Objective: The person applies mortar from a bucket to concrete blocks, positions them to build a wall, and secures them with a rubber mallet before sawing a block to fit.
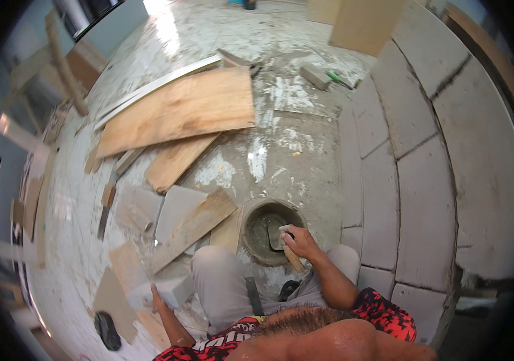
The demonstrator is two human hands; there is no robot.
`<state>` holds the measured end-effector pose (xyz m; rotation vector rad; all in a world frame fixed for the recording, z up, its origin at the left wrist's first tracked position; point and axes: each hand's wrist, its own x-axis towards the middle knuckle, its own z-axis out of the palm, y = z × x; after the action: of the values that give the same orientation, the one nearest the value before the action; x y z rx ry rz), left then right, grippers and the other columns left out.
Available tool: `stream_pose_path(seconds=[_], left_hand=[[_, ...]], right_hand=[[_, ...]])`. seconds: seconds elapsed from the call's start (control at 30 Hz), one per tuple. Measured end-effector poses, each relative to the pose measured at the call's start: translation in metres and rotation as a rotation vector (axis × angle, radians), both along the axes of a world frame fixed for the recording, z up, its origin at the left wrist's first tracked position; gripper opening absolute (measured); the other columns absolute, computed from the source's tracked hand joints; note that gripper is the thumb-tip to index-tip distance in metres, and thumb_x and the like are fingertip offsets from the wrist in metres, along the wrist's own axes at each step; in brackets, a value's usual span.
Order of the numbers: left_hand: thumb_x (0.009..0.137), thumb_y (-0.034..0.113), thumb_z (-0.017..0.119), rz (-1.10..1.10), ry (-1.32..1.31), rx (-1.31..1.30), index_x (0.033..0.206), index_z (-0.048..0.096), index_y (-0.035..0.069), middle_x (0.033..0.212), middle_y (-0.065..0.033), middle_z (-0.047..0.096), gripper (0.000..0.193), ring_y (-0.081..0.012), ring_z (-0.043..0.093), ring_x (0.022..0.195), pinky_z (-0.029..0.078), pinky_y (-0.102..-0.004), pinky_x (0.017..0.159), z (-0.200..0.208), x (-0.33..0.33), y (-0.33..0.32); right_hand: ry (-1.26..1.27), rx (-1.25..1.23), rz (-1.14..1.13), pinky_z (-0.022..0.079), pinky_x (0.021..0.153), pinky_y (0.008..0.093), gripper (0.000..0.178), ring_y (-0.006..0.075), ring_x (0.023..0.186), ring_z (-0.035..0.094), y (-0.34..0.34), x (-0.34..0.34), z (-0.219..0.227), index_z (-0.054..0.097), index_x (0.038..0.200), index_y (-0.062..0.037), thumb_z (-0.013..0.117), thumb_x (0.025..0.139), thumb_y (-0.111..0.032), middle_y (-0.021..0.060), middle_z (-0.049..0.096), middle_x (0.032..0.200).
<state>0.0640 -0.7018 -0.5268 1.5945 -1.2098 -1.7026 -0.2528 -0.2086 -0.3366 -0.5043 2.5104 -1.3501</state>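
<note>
Between the knees (216, 260) and a little ahead: round dark bucket (247, 245) on floor, mouth up, rim caked grey. Contents: grey mix (260, 236), wet-looking, prob. mortar; depth n/c (can't judge from above). Trowel (275, 238) also inside, flat blade down in the mix.

R hand (302, 242) over near-R side of rim, fingers curled round the trowel's grip end; pinch detail n/c. Wood-coloured piece (294, 260) just below the hand; can't tell if it's part of the tool. Bucket pos. likely chosen for short reach, R forearm coming over R thigh.

L hand (162, 305) low at L, against near side of pale block (175, 291), one digit up along it. Can't tell if gripping or only resting; maybe steadying it. Block sits on/against scrap boards, outside L knee.

Further out: narrow plank (193, 230) slanting across grey slabs L of bucket; beyond, wide wooden board (178, 111) overlapping another. R side: block wall (428, 204), dark joints. Far ahead: loose grey block (315, 77) next to green-handled tool (336, 77), out of arm's reach, I'd guess.
</note>
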Motion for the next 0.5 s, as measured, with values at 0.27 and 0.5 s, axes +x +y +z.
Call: stream_pose_path(seconds=[0.27,0.5], left_hand=[[0.077,0.022,0.063,-0.188,-0.043,0.068,0.146,0.018,0.014,0.139,-0.0268,0.029,0.082,-0.0381,0.048,0.113,0.044,-0.0467,0.092,0.13,-0.047,0.04],[0.075,0.017,0.061,-0.35,-0.096,-0.027,0.145,0.018,0.01,0.138,-0.0268,0.031,0.082,-0.0387,0.046,0.114,0.042,-0.0472,0.094,0.4,-0.093,0.07]], right_hand=[[-0.117,-0.091,-0.247,0.05,0.074,0.0352,0.029,0.0258,0.08,0.064,0.001,0.018,0.021,0.061,0.109,-0.0009,0.054,0.087,-0.019,0.0149,0.066,0.09],[-0.662,-0.398,-0.471,0.053,0.062,0.0275,0.03,0.0125,0.072,0.062,-0.02,0.07,0.161,0.058,0.114,0.0,0.053,0.088,-0.014,0.0065,0.065,0.085]])
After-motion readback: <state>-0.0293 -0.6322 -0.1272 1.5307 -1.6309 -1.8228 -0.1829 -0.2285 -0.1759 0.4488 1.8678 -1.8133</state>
